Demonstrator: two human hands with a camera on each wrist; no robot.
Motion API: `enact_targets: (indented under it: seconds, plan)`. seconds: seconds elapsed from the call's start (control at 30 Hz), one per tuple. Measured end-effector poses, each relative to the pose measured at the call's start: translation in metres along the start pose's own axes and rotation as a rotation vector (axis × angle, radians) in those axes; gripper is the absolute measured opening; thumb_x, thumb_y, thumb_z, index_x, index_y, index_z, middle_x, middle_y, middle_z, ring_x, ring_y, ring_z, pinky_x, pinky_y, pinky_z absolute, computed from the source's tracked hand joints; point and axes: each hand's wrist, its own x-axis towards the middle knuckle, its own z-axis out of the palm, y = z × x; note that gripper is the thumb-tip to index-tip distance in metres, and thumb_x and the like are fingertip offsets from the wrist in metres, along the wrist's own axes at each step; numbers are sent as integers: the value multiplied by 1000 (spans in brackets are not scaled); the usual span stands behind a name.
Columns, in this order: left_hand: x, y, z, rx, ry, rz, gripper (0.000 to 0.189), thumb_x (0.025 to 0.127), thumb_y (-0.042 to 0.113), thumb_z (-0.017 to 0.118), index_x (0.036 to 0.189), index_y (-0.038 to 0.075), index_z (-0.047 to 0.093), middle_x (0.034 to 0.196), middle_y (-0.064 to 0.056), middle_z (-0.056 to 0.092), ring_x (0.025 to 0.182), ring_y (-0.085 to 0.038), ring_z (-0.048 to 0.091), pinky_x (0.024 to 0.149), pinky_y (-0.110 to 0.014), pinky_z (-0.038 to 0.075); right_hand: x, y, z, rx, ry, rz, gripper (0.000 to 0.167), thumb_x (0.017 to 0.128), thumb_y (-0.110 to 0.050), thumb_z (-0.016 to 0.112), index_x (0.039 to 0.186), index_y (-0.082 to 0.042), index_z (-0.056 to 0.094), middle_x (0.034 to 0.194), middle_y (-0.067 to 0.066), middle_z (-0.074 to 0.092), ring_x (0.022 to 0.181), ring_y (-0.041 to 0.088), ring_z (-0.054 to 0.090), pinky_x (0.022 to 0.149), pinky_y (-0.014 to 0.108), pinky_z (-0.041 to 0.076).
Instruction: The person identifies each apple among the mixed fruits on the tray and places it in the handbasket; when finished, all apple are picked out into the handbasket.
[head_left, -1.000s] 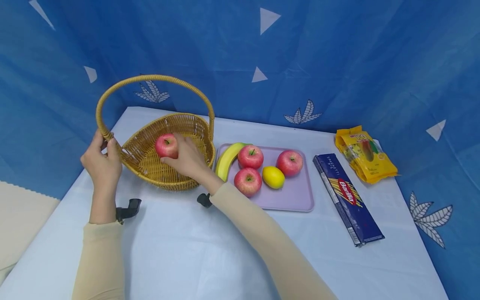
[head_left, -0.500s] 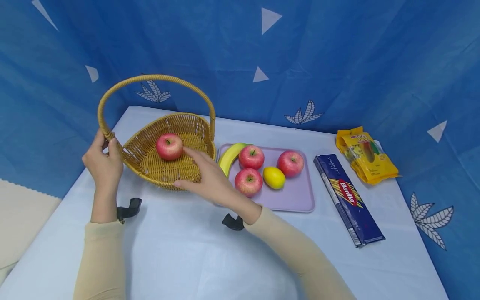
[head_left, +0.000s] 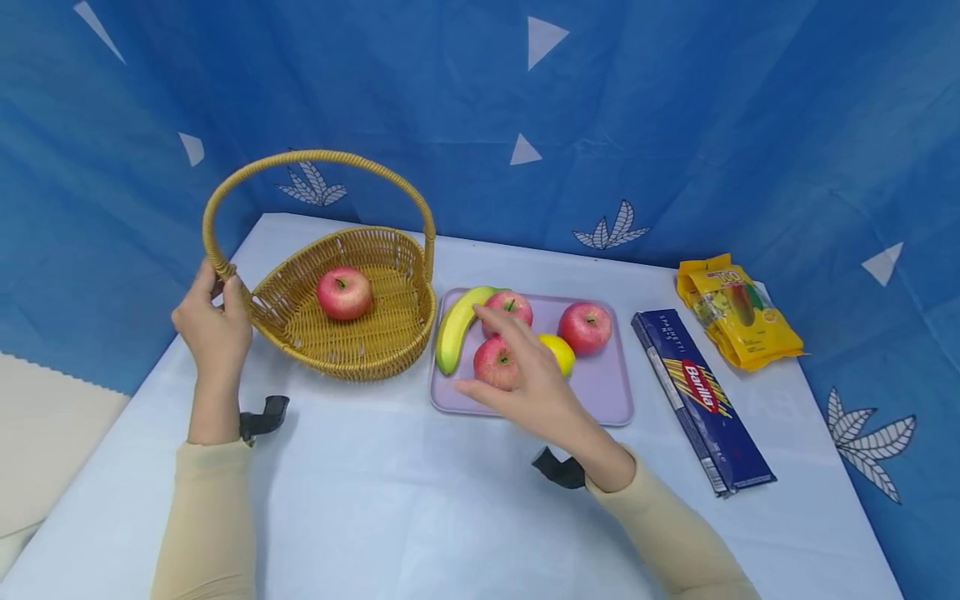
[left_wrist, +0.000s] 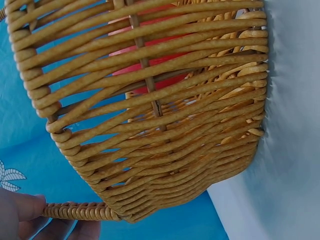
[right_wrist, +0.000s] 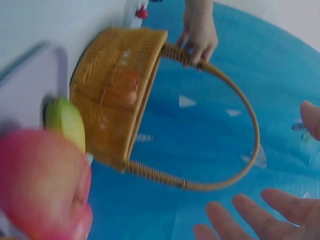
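Observation:
My left hand grips the left foot of the handle on a wicker basket; the left wrist view shows fingers round the wrapped handle. One red apple lies inside the basket. Over the front of a lilac tray hovers my right hand, thumb and fingers spread, holding nothing. Below and between them is a red apple. Behind it on the tray are a second apple, a banana, a partly covered lemon and a third apple.
Right of the tray lies a blue spaghetti box, with a yellow snack bag behind it. A blue curtain hangs along the back edge of the white-covered table.
My right hand let go of the apple in the basket, withdrew and moved right, over the tray. The left hand keeps its grip on the handle.

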Motion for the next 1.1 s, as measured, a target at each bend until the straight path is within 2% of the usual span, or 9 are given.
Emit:
enact_targets:
  seconds: [0.13,0.23,0.4,0.63,0.83,0.97,1.1]
  plan:
    - [0,1,0,1,-8,-12,34,104,26,45,133,17,60,129,-8,66,122,-23,60,100,-50,52,-10,14,-22,-26,91,-37,82,79,-20,82,149,-17,40,151,3,43,138,21,41,111,52,42]
    - [0,1,0,1,-9,-16,33,104,26,45,133,17,60,129,-8,66,122,-23,60,101,-50,52,-16,25,-36,-64,141,-29,82,77,-15,83,148,-16,41,149,7,46,133,24,45,111,54,42]
    - [2,0,0,-5,-4,-13,33,104,26,47,132,17,61,128,-8,66,122,-24,60,100,-50,52,-22,44,-60,-98,229,18,82,77,-12,82,148,-15,40,149,11,44,134,29,44,108,61,41]
    - [1,0,0,1,-5,-8,33,104,26,46,132,17,60,128,-8,66,121,-23,61,100,-50,53,-19,69,-84,-106,368,98,80,81,-11,79,150,-18,39,152,11,41,138,29,41,111,59,38]
    - [0,1,0,0,-18,-9,34,104,27,44,132,16,60,128,-10,66,122,-24,60,100,-49,52,-17,94,-91,-86,403,164,85,82,-14,79,153,-21,33,157,7,34,143,29,35,113,59,35]
    - [0,1,0,-2,-18,-5,34,104,29,44,132,16,59,128,-10,66,122,-24,60,101,-50,52,-15,107,-92,-53,395,202,89,82,-16,78,155,-22,27,160,5,28,146,29,29,115,59,32]
    - [0,0,0,-4,-17,4,34,104,29,44,131,15,60,127,-10,66,122,-24,60,100,-50,52,-12,119,-91,-15,378,275,92,83,-19,78,156,-25,23,162,5,23,148,29,25,118,57,28]
